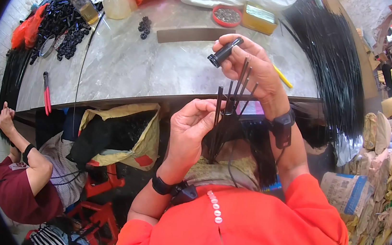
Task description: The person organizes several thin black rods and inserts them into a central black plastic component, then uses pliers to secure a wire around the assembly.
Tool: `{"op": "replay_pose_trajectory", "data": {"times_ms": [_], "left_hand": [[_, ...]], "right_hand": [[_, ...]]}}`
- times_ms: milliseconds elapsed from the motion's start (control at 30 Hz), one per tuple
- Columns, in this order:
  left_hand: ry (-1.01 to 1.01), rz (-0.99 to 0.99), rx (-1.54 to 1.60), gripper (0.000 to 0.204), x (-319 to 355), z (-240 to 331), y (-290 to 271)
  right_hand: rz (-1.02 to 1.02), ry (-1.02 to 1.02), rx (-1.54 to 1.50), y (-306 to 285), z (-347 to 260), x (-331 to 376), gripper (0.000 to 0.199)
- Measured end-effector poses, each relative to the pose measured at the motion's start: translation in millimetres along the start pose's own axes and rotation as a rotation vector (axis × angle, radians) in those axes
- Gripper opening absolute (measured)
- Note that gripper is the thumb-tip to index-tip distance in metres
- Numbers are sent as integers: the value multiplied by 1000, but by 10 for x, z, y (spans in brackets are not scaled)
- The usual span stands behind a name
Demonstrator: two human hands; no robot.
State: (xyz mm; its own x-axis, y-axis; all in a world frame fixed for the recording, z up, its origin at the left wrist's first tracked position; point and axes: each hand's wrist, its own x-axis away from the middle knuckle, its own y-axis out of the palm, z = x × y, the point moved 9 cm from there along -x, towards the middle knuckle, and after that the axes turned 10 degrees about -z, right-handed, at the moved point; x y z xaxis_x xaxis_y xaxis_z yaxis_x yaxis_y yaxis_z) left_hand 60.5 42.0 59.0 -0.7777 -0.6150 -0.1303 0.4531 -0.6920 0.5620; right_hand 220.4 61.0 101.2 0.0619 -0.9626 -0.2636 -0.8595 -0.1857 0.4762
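My right hand [256,70] is raised over the table's near edge, its fingers closed round a short black plastic tube [224,53] with a wider ringed end. Lower and to the left, my left hand [190,129] pinches a bundle of thin black rods [218,110]. The rods stand roughly upright and fan apart at their upper ends. Among them is a wider dark piece with a round opening, partly hidden. The black tube is apart from the rods, above their tips.
On the grey table [121,60] lie a flat grey strip [194,35], a red dish of small metal parts [227,15], a yellow box [259,19] and a yellow stick [282,76]. Long black rods [330,65] overhang at right. A co-worker [30,176] sits left, near red-handled pliers [46,93].
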Motion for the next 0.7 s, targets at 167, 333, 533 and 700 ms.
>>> {"op": "replay_pose_trajectory", "data": {"times_ms": [167, 333, 533, 700], "left_hand": [[7, -19, -13, 5, -22, -9, 98], [23, -39, 2, 8, -56, -49, 200], [25, -30, -6, 11, -77, -92, 197], [45, -25, -3, 12, -74, -79, 181]], "right_hand": [[-50, 1, -59, 95, -87, 112, 32], [-12, 49, 48, -13, -68, 232, 26], [-90, 131, 226, 44, -283, 333, 30], [-148, 213, 321, -4, -278, 359, 31]]}}
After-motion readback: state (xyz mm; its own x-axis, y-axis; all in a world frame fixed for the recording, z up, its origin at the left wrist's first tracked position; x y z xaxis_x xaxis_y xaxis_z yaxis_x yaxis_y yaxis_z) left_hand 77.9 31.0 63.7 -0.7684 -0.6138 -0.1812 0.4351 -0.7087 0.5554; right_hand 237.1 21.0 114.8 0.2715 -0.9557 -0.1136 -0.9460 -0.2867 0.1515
